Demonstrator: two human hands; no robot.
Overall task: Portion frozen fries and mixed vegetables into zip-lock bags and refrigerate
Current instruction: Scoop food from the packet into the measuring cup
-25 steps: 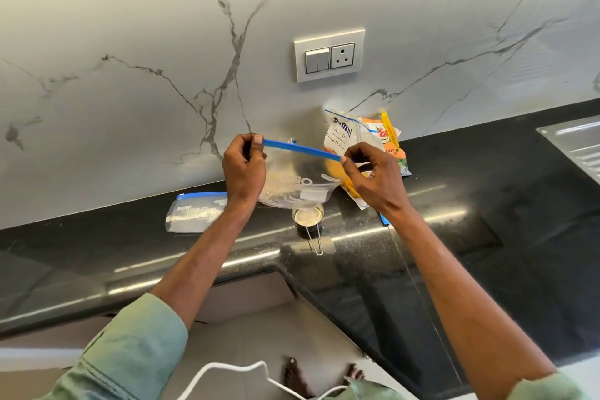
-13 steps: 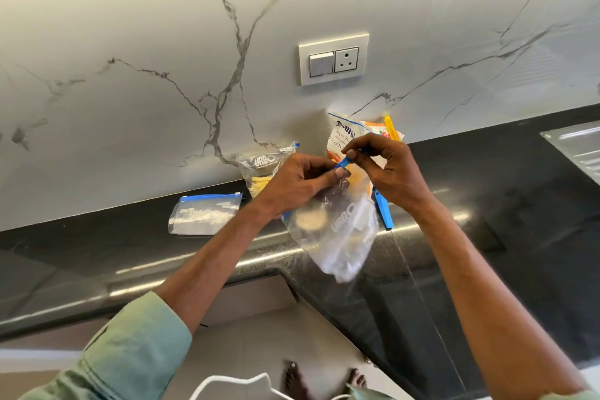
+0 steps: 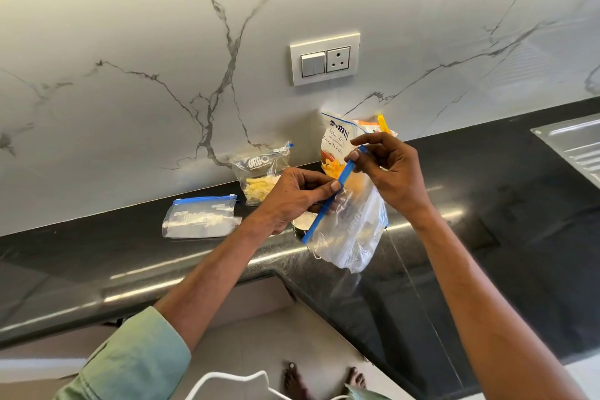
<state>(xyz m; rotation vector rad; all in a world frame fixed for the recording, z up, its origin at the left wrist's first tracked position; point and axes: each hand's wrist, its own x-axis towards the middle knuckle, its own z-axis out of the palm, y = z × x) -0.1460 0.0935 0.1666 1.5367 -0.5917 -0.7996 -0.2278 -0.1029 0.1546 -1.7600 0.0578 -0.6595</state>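
An empty clear zip-lock bag point(image 3: 352, 234) with a blue zip strip hangs in the air above the black counter. My left hand point(image 3: 292, 196) pinches the strip near its middle, and my right hand point(image 3: 388, 169) pinches its upper end. Behind my hands the french fries packet point(image 3: 336, 143) leans against the marble wall, with an orange packet and a yellow clip point(image 3: 383, 123) behind it. A zip-lock bag holding fries point(image 3: 261, 177) stands against the wall to the left. A flat empty zip-lock bag point(image 3: 201, 216) lies further left.
A small steel cup point(image 3: 303, 221) sits on the counter, mostly hidden under my left hand. A steel sink drainboard point(image 3: 574, 143) is at the far right. A switch and socket plate point(image 3: 324, 58) is on the wall. The counter point(image 3: 487, 204) turns a corner toward me.
The bag was first stretched level between both hands. My left hand slid right along the zip strip, and the bag now hangs tilted. The fries-filled bag behind has come into view.
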